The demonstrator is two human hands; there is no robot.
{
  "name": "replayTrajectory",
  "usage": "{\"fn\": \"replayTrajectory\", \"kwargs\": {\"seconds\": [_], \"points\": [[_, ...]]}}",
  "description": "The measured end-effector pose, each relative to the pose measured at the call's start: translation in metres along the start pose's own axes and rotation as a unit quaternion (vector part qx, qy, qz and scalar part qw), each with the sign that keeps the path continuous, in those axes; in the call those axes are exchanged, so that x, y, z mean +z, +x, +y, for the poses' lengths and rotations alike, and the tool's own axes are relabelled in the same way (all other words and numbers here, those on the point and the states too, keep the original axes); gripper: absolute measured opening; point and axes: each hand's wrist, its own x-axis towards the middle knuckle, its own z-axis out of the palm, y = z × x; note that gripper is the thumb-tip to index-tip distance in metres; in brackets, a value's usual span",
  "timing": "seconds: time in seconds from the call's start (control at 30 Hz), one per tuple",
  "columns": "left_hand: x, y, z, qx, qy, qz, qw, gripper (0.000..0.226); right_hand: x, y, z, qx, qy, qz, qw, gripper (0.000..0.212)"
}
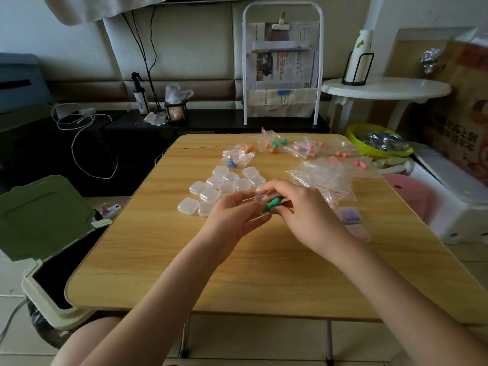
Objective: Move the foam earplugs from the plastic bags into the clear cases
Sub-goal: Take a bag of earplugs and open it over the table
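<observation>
Pinching a green earplug in my right hand, left hand gripping the case beside my fingertips; springy foam could pop free.

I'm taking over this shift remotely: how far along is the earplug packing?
Early. Done: two filled cases sit at the table's right, one purple, one pink. In hand: the left hand holds a clear case while the right hand puts a green earplug into it. Left: a cluster of empty cases, plus bags of orange, blue, green and pink earplugs at the far edge.
</observation>
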Motion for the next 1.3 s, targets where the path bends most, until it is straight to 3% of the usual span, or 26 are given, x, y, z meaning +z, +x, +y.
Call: {"fn": "replayTrajectory", "kwargs": {"seconds": [0.23,0.4,0.5,0.7,0.83,1.03,1.3], "points": [[0.001,-0.001,0.0,-0.004,-0.019,0.004,1.0,0.03,-0.011,0.003,-0.003,0.053,0.121,0.054,0.99,0.03],[-0.001,-0.001,-0.003,-0.015,0.009,-0.001,1.0,0.032,-0.011,0.001,-0.003,0.041,0.082,0.102,0.991,0.015],[-0.001,0.0,-0.004,-0.013,0.017,0.015,1.0,0.033,-0.009,0.002,-0.001,0.028,0.075,0.111,0.991,0.021],[0.002,-0.001,-0.006,0.018,0.093,0.047,0.994,0.025,-0.005,0.0,-0.005,-0.043,-0.024,0.033,0.998,0.049],[0.006,-0.004,-0.009,0.03,0.115,0.01,0.993,0.022,-0.004,-0.004,-0.011,-0.045,-0.081,-0.02,0.995,0.047],[0.007,-0.004,-0.009,0.027,0.11,-0.017,0.993,0.025,-0.004,-0.004,-0.012,-0.038,-0.064,-0.03,0.997,0.067],[0.007,-0.004,-0.011,0.029,0.141,-0.025,0.989,0.021,-0.006,-0.004,-0.01,-0.042,-0.104,-0.074,0.991,0.062]]}}
